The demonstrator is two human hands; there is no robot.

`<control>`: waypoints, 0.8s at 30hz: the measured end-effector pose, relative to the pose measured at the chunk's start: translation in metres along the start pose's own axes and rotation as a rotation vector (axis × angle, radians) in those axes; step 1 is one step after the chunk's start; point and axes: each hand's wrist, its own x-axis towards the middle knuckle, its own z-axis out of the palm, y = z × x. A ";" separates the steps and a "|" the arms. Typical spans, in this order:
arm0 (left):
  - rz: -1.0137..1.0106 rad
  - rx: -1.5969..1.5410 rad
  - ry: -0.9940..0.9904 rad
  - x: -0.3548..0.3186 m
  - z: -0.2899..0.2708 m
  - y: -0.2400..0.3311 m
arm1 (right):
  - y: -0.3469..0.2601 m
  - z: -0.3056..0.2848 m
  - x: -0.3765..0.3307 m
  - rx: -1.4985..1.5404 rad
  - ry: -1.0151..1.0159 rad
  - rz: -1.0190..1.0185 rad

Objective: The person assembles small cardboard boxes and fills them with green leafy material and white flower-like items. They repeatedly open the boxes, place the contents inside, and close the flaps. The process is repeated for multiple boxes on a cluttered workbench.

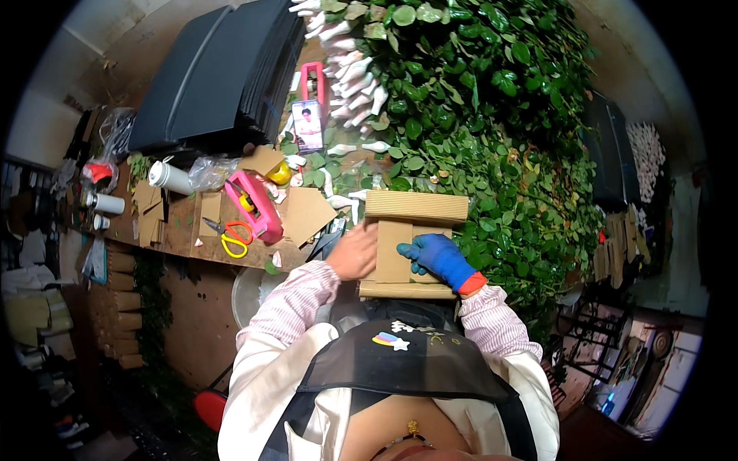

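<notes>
The bare left hand (352, 252) lies curled against the left edge of a corrugated cardboard sheet (409, 244), gripping it; the right hand (437, 257), in a blue glove with an orange cuff, presses flat, fingers spread, on a smaller smooth cardboard panel at the sheet's middle. The sheet is ribbed along its upper band, tan and stiff, folded into a boxy shape, and held just in front of the person's chest above a dark apron. Both forearms, in pink-striped sleeves, come up from below and bend inward toward it.

Behind the sheet spreads a dense heap of glossy green leaves (477, 115), with white flower buds (346, 69) along its left edge. To the left, a wooden tabletop (184, 230) carries yellow-and-orange scissors (231, 237), a pink tape dispenser (257, 203), loose cardboard scraps (307, 215) and a white bottle (171, 177). A stack of black sheets (223, 69) lies farther back.
</notes>
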 end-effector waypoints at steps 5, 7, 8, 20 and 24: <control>-0.086 -0.085 0.231 -0.003 -0.035 0.017 | 0.002 0.007 0.008 -0.246 0.084 -0.006; -0.022 -0.099 0.122 0.021 -0.049 0.037 | 0.001 0.007 0.007 -0.308 0.072 -0.002; -0.072 -0.097 0.032 0.022 -0.036 0.039 | -0.007 0.004 0.005 -0.354 0.053 0.005; -0.196 -0.002 -0.084 0.030 -0.032 0.059 | 0.041 -0.150 0.104 -0.445 1.182 -0.288; -0.187 -0.027 -0.112 0.033 -0.029 0.054 | 0.134 -0.167 0.170 -0.931 1.023 -0.174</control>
